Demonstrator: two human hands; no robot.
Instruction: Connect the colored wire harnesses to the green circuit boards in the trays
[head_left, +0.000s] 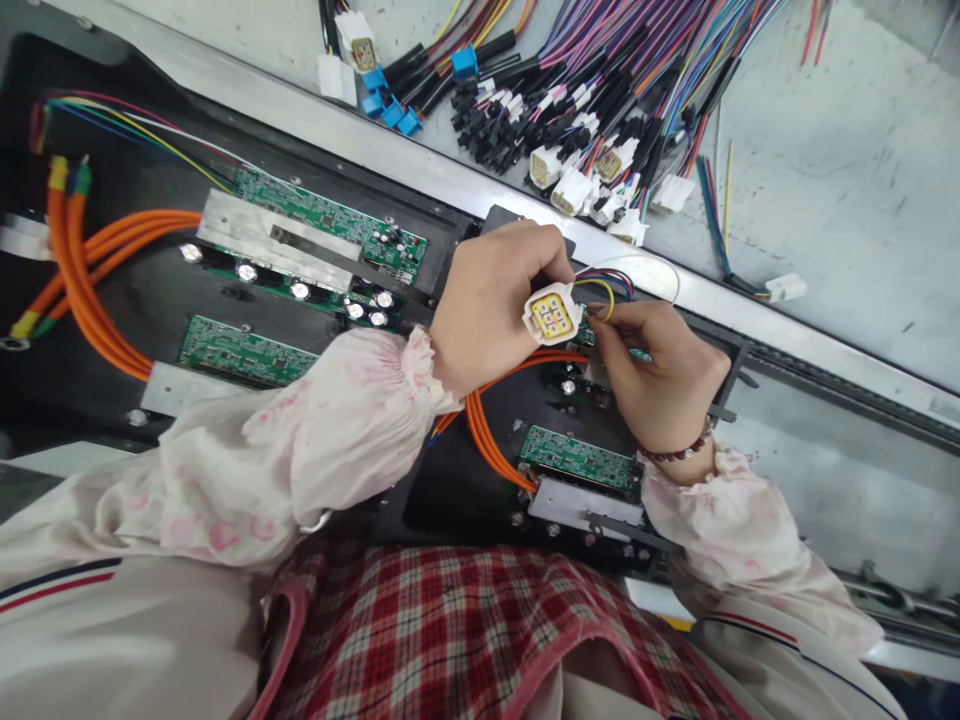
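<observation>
My left hand (495, 300) is closed around a white plug connector (553, 314) with a yellow inner face, which points up at me. Thin coloured wires, a yellow wire (609, 292) among them, run from its back toward my right hand (660, 365). The right thumb and forefinger are pinched together at the wires' end, just above a green circuit board (582, 335) that they partly cover. Exactly how the wire ends sit at the fingertips is hidden. Below the hands is another green circuit board (579, 458) with a metal plate (585, 503).
Bundled wire harnesses (592, 100) with white, black and blue connectors lie on the grey bench behind a metal rail (420, 165). Thick orange cables (105, 300) curve over the black tray (82, 375) at left. More circuit boards (322, 225) sit beside my left sleeve.
</observation>
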